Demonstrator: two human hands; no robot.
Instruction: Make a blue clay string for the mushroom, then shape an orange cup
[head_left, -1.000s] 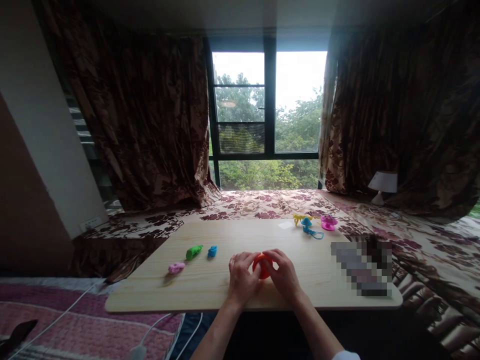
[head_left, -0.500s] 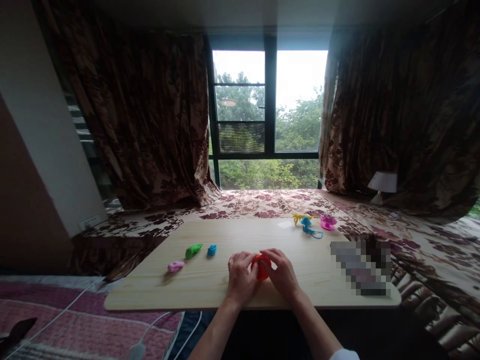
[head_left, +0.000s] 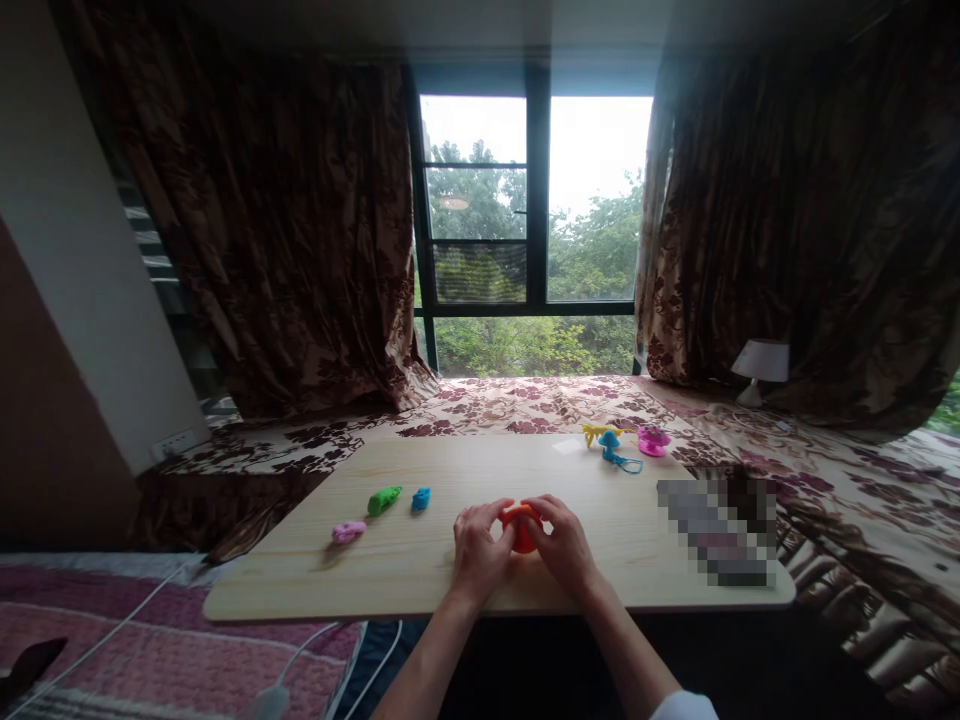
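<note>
Hands (head_left: pixel 480 548) around red-orange object (head_left: pixel 523 541), pale wooden tabletop (head_left: pixel 637 560), pixelated item (head_left: pixel 712 530) unreadable.

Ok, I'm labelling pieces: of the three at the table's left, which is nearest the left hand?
The small blue piece; the green piece and pink piece lie farther left.

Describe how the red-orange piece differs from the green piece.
The red-orange piece looks rounded, while the green piece is elongated. The red-orange piece is held between the left hand and right hand, whereas the green piece lies untouched on the table. The hands partly cover the red-orange piece; nothing covers the green piece. Both are brightly coloured.
</note>
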